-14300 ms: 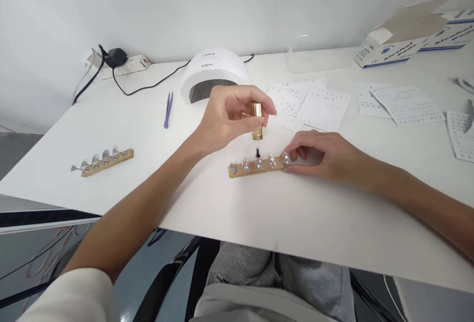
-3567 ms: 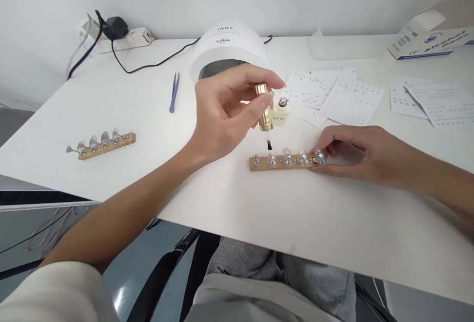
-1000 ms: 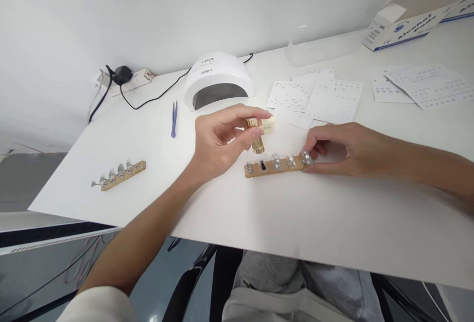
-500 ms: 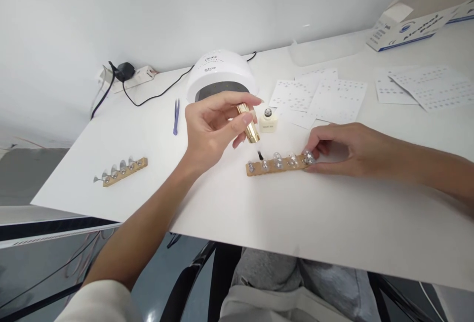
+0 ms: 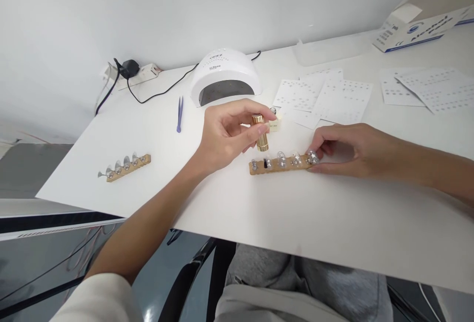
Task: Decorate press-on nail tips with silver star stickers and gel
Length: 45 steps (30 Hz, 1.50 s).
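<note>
The left hand (image 5: 229, 133) grips a gold brush cap (image 5: 262, 141) above the wooden nail stand (image 5: 275, 168), the dark bristles (image 5: 265, 163) at the second nail tip (image 5: 269, 163) from the left; the right hand (image 5: 344, 149) pinches the stand's right end on the counter (image 5: 296, 213); the uncapped polish bottle (image 5: 274, 125) stands just behind the stand, the nail lamp (image 5: 226, 76) farther back, tweezers (image 5: 179, 117) behind and left.

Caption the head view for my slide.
Left hand holds a gold-handled brush at a wooden strip of clear nail tips; right hand holds the strip's end.
</note>
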### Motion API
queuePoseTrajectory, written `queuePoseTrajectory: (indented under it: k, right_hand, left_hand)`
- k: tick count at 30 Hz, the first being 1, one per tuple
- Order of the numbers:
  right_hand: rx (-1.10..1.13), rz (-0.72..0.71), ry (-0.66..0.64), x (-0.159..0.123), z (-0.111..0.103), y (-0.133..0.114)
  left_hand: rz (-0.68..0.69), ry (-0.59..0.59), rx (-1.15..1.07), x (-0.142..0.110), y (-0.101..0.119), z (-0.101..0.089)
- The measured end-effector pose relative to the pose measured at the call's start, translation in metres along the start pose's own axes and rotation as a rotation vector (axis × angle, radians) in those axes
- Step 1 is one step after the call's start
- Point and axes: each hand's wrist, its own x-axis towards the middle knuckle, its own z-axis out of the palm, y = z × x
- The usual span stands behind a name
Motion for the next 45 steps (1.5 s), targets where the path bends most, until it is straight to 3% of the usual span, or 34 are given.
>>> queuePoseTrajectory:
  k: [14,22,28,38,45]
  right_hand:
    - [-0.006,0.007,-0.001,-0.001,0.000,0.000]
    - [-0.007,-0.003,0.012,-0.001,0.000,-0.002]
    - [0.012,0.004,0.014,-0.001,0.000,-0.002]
    - [0.018,0.001,0.021,-0.001,0.001,-0.003]
    - [-0.006,0.011,0.038,-0.001,0.002,-0.005]
  left_hand:
    - [0.006,0.185,0.063,0.003,-0.006,-0.005]
    - [-0.197,-0.026,-0.080,0.008,-0.002,-0.014]
    - [-0.221,-0.121,-0.101,0.008,0.000,-0.017]
    - [-0.068,0.023,0.056,0.005,-0.005,-0.007]
    - [-0.087,-0.003,0.075,0.002,-0.003,-0.001]
